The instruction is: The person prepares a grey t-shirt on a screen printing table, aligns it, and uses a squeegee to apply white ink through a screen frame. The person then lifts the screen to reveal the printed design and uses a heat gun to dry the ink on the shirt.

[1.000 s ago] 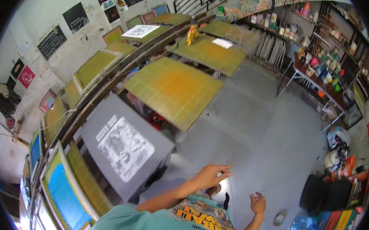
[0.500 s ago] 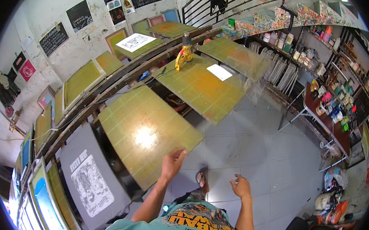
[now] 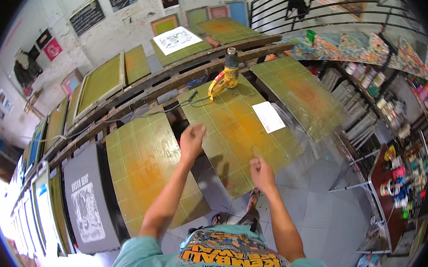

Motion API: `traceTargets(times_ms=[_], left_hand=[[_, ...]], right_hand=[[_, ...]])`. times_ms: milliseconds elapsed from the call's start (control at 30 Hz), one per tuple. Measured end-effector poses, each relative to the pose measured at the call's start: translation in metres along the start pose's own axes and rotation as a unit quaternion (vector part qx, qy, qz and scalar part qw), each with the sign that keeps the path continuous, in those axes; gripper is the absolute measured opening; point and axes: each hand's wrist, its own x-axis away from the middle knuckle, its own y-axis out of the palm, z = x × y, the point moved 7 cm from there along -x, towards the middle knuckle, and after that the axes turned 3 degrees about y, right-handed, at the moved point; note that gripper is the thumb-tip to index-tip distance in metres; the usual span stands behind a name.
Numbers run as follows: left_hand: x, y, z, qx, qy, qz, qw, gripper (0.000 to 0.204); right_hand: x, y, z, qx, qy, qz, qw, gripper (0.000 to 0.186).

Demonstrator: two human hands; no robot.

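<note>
My left hand (image 3: 192, 141), fingers curled in with nothing visible in them, hovers by the gap between two yellow-green printing boards. My right hand (image 3: 262, 172) is over the near part of the middle board (image 3: 233, 135); one finger sticks out and the others bend loosely, and it looks to hold nothing. On that board a yellow heat gun (image 3: 225, 82) stands nozzle up near the far edge, its cord trailing left. A white card (image 3: 268, 117) lies at the board's right side. The left board (image 3: 145, 163) has an orange stain and is bare.
Left of these is a board with a dark grey printed shirt (image 3: 88, 199). Another board (image 3: 301, 92) with clear plastic sheeting is at the right. A wooden rail (image 3: 167, 88) runs behind. A brown table (image 3: 388, 195) with paint containers stands far right.
I have stepped right and forward, to the middle board. Both hands have risen over the boards; the left has moved up toward the gap, and the right has come in from the side.
</note>
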Motion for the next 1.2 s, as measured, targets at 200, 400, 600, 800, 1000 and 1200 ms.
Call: traceTargets(times_ms=[200,400,600,800,1000,1200], left_hand=[[-0.184,0.066,-0.056,-0.219,0.096,0.071,0.968,0.048],[-0.228,0.122,-0.08,-0.313,0.015,-0.013,0.95,0.047],[-0.153,0.154,-0.024,-0.339,0.021,0.014,0.941,0.035],[-0.069,0.124,0.013,-0.298,-0.045,0.077,0.95,0.031],[-0.065,0.134,-0.019,-0.347,-0.036,0.117,0.93,0.036],[-0.06,0.129,-0.008,-0.337,-0.052,0.108,0.934,0.035]], right_hand=[[-0.207,0.008,0.063,-0.135,0.053,-0.075,0.987,0.069],[-0.309,0.006,0.017,-0.033,-0.019,-0.07,0.997,0.102],[-0.353,0.028,-0.017,0.029,-0.194,-0.006,0.981,0.13],[-0.328,0.071,-0.027,-0.021,-0.181,-0.125,0.975,0.118],[-0.329,0.075,-0.019,-0.025,-0.176,-0.125,0.976,0.101],[-0.327,0.077,-0.016,0.001,-0.134,-0.085,0.987,0.104]])
